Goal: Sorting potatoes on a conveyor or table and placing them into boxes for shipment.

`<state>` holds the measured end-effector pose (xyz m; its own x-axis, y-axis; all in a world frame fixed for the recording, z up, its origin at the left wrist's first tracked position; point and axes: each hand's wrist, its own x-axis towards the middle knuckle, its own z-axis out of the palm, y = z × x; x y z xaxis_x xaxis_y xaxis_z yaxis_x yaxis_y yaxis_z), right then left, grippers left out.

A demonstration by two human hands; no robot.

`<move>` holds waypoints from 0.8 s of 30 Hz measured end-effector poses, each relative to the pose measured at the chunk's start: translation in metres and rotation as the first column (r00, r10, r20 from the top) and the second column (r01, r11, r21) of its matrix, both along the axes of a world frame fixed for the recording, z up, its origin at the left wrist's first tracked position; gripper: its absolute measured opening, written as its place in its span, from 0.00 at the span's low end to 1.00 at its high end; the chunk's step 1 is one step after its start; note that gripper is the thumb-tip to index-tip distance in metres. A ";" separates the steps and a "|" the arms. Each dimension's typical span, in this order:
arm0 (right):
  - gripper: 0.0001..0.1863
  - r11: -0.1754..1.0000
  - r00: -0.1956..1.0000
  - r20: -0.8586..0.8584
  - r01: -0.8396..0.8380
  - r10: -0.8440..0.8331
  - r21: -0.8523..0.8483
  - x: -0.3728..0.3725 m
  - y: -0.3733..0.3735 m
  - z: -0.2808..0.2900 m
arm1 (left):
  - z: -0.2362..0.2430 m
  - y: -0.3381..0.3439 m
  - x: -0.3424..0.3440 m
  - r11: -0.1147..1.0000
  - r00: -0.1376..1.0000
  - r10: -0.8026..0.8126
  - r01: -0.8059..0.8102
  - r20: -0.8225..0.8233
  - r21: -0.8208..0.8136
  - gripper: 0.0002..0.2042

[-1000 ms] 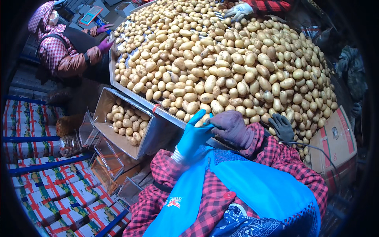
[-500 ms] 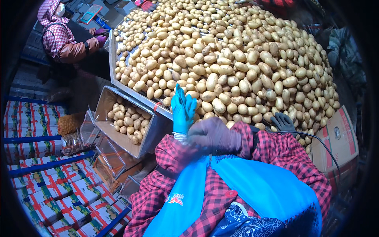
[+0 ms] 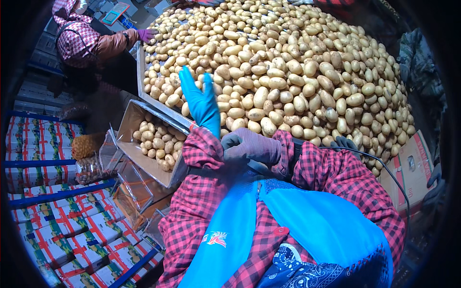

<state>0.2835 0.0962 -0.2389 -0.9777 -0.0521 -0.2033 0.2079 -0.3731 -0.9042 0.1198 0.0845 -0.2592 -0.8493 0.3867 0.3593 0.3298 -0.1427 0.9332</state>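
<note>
Left hand (image 3: 201, 106) shifted leftward | potatoes (image 3: 260, 97) on both sides of spread fingers (image 3: 188, 82)

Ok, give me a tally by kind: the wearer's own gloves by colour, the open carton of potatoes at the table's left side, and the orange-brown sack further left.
Blue gloves: 1
Purple-grey gloves: 1
Open cartons: 1
Orange-brown sacks: 1
Total: 4

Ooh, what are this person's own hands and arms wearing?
The left hand wears a bright blue glove; the right hand, a purplish-grey one. Both sleeves are pink-and-black checked, with a dark band around the right sleeve.
</note>
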 end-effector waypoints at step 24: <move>0.14 0.711 0.969 0.145 0.041 -0.198 0.702 0.015 0.017 -0.025 | -0.109 -0.037 0.031 0.013 0.575 -0.679 -0.612 -0.456 -0.791 0.25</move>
<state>0.2985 0.1132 -0.2636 -0.9007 0.2940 -0.3198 0.4052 0.3034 -0.8624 0.1511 0.0477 -0.3681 -0.5295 0.8458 -0.0648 0.7838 0.4586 -0.4188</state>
